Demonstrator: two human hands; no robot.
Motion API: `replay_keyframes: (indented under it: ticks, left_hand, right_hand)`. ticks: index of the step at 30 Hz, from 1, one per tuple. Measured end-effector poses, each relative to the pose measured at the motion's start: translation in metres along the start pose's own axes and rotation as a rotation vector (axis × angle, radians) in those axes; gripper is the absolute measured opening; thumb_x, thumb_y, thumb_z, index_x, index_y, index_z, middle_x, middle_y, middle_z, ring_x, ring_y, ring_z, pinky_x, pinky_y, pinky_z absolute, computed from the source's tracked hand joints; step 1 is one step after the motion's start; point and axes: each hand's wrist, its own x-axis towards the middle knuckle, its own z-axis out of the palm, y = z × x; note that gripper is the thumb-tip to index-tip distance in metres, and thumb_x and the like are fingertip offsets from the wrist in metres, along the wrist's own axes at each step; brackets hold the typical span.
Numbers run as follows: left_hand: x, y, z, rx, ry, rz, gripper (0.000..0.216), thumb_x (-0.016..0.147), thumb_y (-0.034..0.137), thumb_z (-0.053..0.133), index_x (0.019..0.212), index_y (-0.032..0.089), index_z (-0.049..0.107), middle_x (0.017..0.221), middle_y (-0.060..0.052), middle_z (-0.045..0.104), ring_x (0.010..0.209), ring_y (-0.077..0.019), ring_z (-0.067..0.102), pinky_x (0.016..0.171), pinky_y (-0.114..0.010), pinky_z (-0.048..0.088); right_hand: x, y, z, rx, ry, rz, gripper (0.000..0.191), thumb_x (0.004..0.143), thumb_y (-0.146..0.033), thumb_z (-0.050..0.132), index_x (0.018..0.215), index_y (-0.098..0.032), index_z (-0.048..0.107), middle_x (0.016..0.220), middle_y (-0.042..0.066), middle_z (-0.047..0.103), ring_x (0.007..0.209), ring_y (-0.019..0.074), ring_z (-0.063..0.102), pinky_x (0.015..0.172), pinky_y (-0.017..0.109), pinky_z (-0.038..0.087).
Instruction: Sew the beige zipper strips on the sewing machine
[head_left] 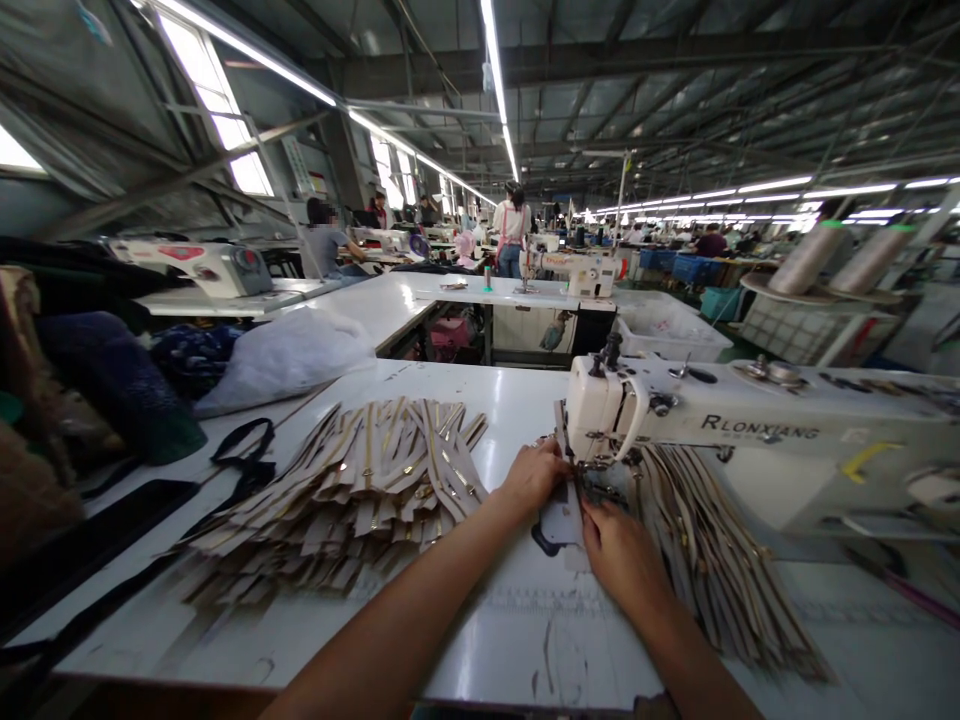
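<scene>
Under the head of a white sewing machine (697,405) lies a narrow beige zipper strip (559,418). My left hand (537,474) is closed on it just left of the needle area, fingers bent together. Nearer to me, my right hand (619,545) presses its closed fingers at the strip's near part, beside the needle plate; the fingertips are partly hidden. To the left spreads a large pile of beige zippers (360,500) with gold-coloured teeth. Another bundle of zippers (705,560) lies right of my right hand, running under the machine arm.
A white plastic bag (292,355) and a black strap (247,450) lie at the left. Thread cones (808,258) stand at the right. Beyond the table are a white bin (667,330), another sewing machine (581,272) and several people.
</scene>
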Motion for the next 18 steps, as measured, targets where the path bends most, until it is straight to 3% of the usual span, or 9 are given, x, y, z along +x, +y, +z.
replay_keyframes:
  ticks: [18]
  left_hand:
    - [-0.0026,0.0011,0.0013,-0.044,0.001,-0.049,0.022,0.091,0.032,0.056,0.101,0.028,0.074,0.105,-0.005,0.059,0.098,-0.0213,0.056,0.085,-0.031,0.046]
  right_hand:
    - [-0.0017,0.0065,0.0048,0.094,0.040,0.019,0.036,0.093,-0.021,0.039,0.116,-0.019,0.066,0.110,0.010,0.070,0.100,0.0194,0.066,0.086,0.027,0.048]
